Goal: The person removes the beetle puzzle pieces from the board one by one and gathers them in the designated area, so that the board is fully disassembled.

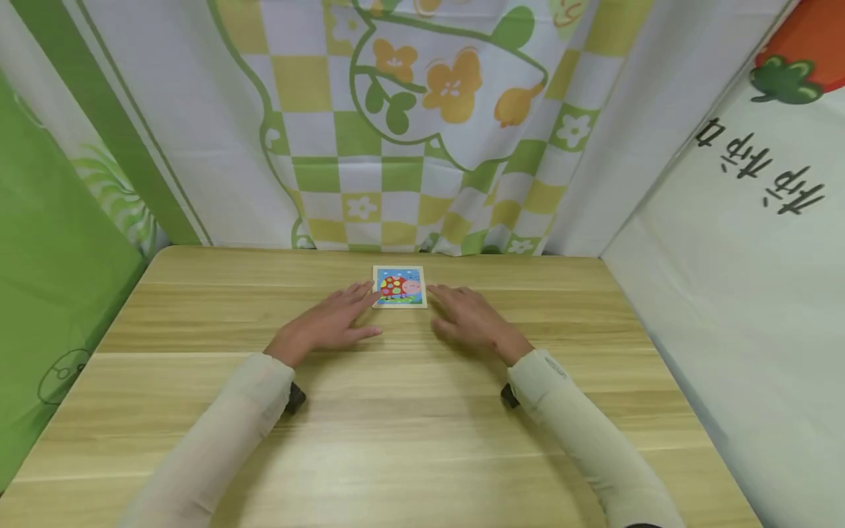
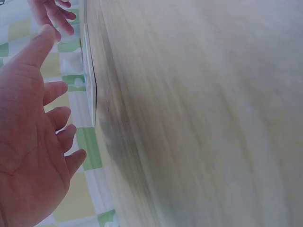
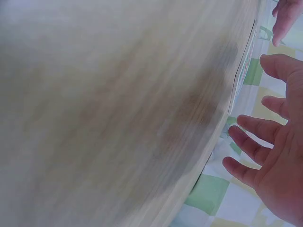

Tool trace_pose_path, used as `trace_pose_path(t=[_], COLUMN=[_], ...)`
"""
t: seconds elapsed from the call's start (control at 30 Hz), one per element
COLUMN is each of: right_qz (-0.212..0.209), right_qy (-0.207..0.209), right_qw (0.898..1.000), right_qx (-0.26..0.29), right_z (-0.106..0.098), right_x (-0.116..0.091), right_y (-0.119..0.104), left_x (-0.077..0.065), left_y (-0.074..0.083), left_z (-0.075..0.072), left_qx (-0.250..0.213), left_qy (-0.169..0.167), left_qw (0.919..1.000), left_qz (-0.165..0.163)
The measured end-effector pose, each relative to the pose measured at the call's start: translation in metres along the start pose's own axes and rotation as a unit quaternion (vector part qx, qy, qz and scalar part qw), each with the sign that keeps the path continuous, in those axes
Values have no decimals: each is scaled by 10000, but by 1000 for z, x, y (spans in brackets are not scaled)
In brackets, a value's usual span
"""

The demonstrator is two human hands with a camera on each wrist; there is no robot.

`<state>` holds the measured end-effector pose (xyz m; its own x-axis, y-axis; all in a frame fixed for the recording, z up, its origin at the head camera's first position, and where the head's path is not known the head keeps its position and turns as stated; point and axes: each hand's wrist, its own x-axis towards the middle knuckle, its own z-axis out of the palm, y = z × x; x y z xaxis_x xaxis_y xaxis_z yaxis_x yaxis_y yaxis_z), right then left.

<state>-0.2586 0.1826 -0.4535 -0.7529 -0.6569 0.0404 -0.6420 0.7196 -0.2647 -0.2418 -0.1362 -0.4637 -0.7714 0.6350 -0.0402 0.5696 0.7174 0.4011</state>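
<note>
A small square picture board [image 1: 400,287] with a pale border lies near the far edge of the table. Its picture is a red, spotted ladybug on blue. My left hand [image 1: 332,317] is at the board's left side, fingers extended, a fingertip overlapping its edge in the head view. On the other side my right hand [image 1: 470,315] reaches in with spread fingers, the tips close to the right edge. Neither hand grips anything. The left wrist view shows the board [image 2: 89,75] edge-on beyond the loosely bent fingers. In the right wrist view the fingers [image 3: 258,127] are apart.
The wooden table [image 1: 396,440] stretches from the hands toward the body. A checkered curtain [image 1: 370,176] hangs right behind its far edge. Green cloth [image 1: 59,293] is on the left, and a white printed sheet [image 1: 739,293] on the right.
</note>
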Motion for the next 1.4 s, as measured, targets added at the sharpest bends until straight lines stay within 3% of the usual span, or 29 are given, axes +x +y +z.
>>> trace_pose_path(t=[0.4, 0.77, 1.0, 1.4], right_qz=[387, 915, 1320, 1394], right_qy=[2, -135, -95, -121], right_qw=[9990, 9926, 9852, 9840], right_qx=[204, 787, 1085, 1102], right_z=[5, 9, 8, 13], right_x=[24, 47, 60, 79], right_y=[9, 18, 23, 25], left_x=[17, 35, 50, 70], left_y=[-1, -6, -4, 5], left_z=[4, 12, 8, 5], left_qx=[26, -27, 64, 123], left_qy=[-250, -96, -87, -343], left_qw=[9997, 9999, 9999, 9990], left_qz=[-80, 67, 111, 249])
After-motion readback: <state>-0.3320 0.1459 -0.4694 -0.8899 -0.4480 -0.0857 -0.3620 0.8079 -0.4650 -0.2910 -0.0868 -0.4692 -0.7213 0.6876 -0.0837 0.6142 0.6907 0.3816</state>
